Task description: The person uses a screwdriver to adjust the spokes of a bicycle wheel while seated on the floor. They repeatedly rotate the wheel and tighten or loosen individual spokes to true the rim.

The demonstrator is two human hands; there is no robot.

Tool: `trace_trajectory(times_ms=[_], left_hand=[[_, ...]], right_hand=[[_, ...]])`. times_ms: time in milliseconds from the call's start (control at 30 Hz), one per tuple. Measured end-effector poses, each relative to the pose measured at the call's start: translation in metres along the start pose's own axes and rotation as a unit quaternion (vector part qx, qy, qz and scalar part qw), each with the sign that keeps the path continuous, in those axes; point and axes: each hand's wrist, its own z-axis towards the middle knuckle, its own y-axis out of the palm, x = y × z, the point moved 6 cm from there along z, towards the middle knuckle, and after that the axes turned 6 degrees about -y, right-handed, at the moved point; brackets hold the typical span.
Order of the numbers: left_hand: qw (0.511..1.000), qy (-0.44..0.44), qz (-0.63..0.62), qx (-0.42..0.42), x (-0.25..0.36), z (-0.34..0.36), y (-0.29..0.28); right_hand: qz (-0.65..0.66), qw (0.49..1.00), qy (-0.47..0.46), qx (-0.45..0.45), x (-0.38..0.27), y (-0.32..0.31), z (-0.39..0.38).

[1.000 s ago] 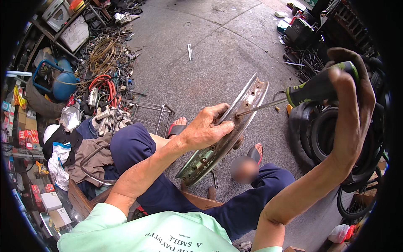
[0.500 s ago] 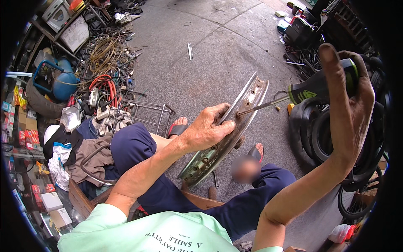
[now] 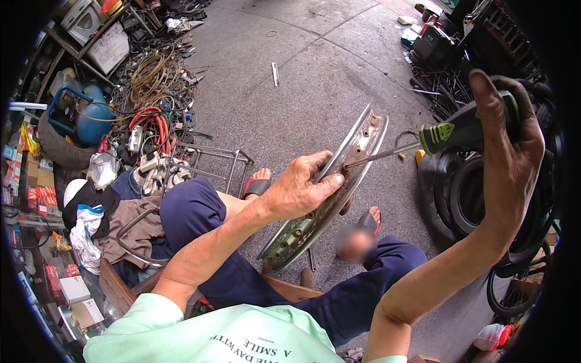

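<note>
My left hand (image 3: pixel 305 186) grips a worn metal wheel rim (image 3: pixel 290 241) that stands tilted above my lap, thumb on its holed outer face. The rim has a row of small holes along it and dull, stained patches. My right hand (image 3: pixel 511 154) is raised at the right, its fingers curled round the black and green handle of a screwdriver (image 3: pixel 451 134) and its thumb sticking up. The screwdriver's shaft runs left to the rim and its tip is at one of the holes, just beyond my left hand. Part of the handle is hidden behind my right hand.
Black tyres (image 3: pixel 466 190) are piled at the right. A metal frame (image 3: pixel 212 163) stands beyond my left knee, near tangled cables (image 3: pixel 151 75) and a blue tank (image 3: pixel 91 112). A small flat strip (image 3: pixel 275 74) lies on the floor ahead. Boxes (image 3: pixel 74 290) sit at the left.
The screwdriver's handle has turned about its shaft and dropped slightly, with my right hand shifting a little down and right. My left hand and the rim are almost unmoved.
</note>
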Motion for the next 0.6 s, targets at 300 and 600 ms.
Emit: trace_trajectory(times_ms=[300, 600], left_hand=[[1.0, -0.015, -0.021, -0.01, 0.002, 0.0, 0.001], [1.0, -0.005, 0.006, 0.001, 0.004, 0.0, 0.001]], right_hand=[[-0.045, 0.999, -0.013, -0.018, -0.009, -0.007, -0.003], [0.031, 0.999, -0.028, 0.026, -0.007, -0.006, -0.003]])
